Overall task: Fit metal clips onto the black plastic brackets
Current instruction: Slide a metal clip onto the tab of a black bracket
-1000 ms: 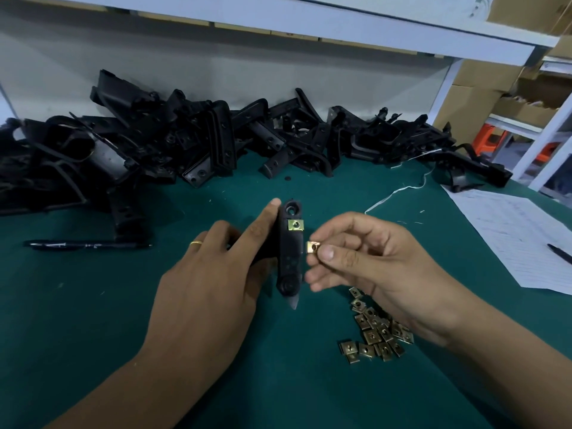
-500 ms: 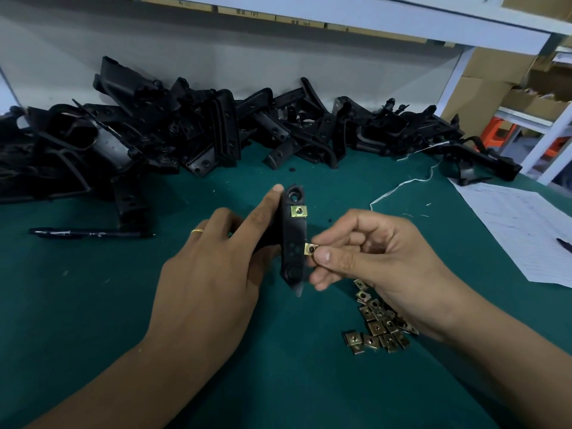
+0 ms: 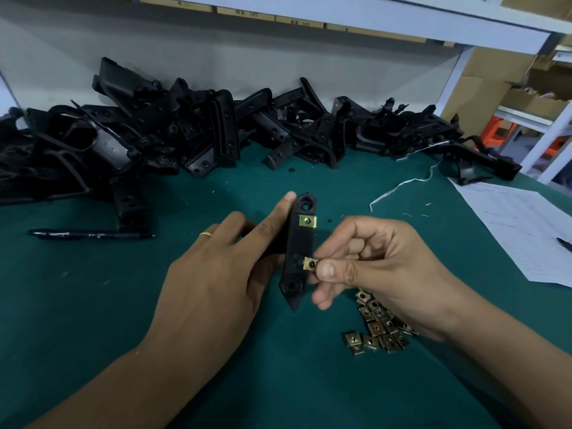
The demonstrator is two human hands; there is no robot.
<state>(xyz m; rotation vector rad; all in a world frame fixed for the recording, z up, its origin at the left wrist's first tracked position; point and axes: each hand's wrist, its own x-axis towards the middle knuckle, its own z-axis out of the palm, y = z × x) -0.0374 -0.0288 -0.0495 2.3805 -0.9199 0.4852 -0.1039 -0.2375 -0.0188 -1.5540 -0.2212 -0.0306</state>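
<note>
- Left hand (image 3: 213, 283) grips narrow black plastic bracket (image 3: 299, 246) upright, above green bench (image 3: 93, 305).
- Brass-coloured metal clip (image 3: 307, 221) sits on bracket's upper part.
- Right hand (image 3: 377, 264) pinches 2nd small brass clip (image 3: 310, 263) w/ thumb + finger — touching bracket's lower right edge.
- Loose clip pile (image 3: 379, 325) on bench, under right wrist.

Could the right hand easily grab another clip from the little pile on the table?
Probably yes, once free. The loose clips lie uncovered on the green mat just under the right hand. For now it pinches a clip against the bracket that the left hand holds.
</note>
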